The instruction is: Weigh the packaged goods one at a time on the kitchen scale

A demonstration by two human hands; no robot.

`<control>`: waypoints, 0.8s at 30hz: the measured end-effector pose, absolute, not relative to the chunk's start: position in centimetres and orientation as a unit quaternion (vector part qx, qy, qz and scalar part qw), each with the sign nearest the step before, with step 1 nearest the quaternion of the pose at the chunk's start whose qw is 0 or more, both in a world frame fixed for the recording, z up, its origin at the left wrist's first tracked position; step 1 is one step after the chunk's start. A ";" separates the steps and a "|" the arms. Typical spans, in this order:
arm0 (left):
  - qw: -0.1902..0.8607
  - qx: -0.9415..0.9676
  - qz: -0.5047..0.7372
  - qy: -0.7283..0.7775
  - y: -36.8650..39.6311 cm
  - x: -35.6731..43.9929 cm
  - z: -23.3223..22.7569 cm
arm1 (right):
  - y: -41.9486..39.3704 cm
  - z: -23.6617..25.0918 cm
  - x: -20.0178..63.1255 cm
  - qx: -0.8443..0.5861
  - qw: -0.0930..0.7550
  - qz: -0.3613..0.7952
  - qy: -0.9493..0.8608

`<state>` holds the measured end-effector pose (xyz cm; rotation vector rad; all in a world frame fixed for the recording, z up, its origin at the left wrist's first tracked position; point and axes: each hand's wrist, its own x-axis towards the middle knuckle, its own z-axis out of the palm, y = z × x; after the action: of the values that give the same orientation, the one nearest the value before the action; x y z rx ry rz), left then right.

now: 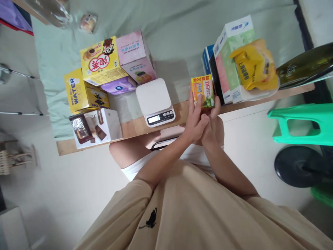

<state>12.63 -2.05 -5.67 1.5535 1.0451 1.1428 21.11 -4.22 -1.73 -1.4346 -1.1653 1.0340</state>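
Note:
Both my hands hold a small yellow-and-orange soap pack (202,92) with green fruit printed on it, at the table's front edge. My left hand (194,119) grips its left side, with fingers over the printed face. Around the lower right side curls my right hand (210,123), its thumb area against the left hand. To the left stands a white kitchen scale (154,97) with its display lit and nothing on its plate. Just right of the pack are a dark box (218,81) and a tall pastel tissue-style box (227,60).
Left of the scale stand a pink box (136,59), yellow boxes (100,60), a purple packet (119,85) and a white box (110,123) bearing a brown wrapped snack (81,127). Rightward are a yellow pouch (253,66), a dark bottle (307,66) and a green stool (299,125).

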 end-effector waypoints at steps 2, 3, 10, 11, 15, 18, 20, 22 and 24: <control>0.453 0.640 0.462 0.414 -2.0 12.4 -5.7 | -5.3 -2.7 20.4 -0.598 0.522 0.414 -0.445; 0.453 0.644 0.461 0.409 -1.9 12.4 -5.7 | -5.9 -3.3 20.1 -0.602 0.534 0.411 -0.428; 0.465 0.656 0.440 0.399 -1.6 12.8 -5.8 | -8.6 -6.3 20.6 -0.596 0.534 0.446 -0.400; 0.467 0.655 0.438 0.402 -1.6 13.0 -5.8 | -8.5 -6.6 20.9 -0.592 0.532 0.446 -0.409; 0.466 0.651 0.440 0.407 -1.3 13.8 -6.2 | -7.9 -7.2 21.8 -0.587 0.526 0.437 -0.434; 0.450 0.655 0.447 0.410 -1.3 13.7 -6.2 | -8.2 -7.2 21.7 -0.571 0.537 0.448 -0.429; 0.431 0.663 0.451 0.414 -2.0 12.5 -5.8 | -8.8 -7.1 21.4 -0.554 0.551 0.461 -0.420; 0.405 0.677 0.453 0.415 -3.2 10.1 -4.9 | -9.5 -6.9 20.8 -0.538 0.563 0.472 -0.414; 0.374 0.689 0.456 0.421 -5.0 6.5 -3.8 | -10.1 -6.6 20.0 -0.533 0.562 0.477 -0.415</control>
<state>6.52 -4.99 -3.79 1.7650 1.0780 1.1666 19.97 -10.08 -6.60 -1.2562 -0.9778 1.1231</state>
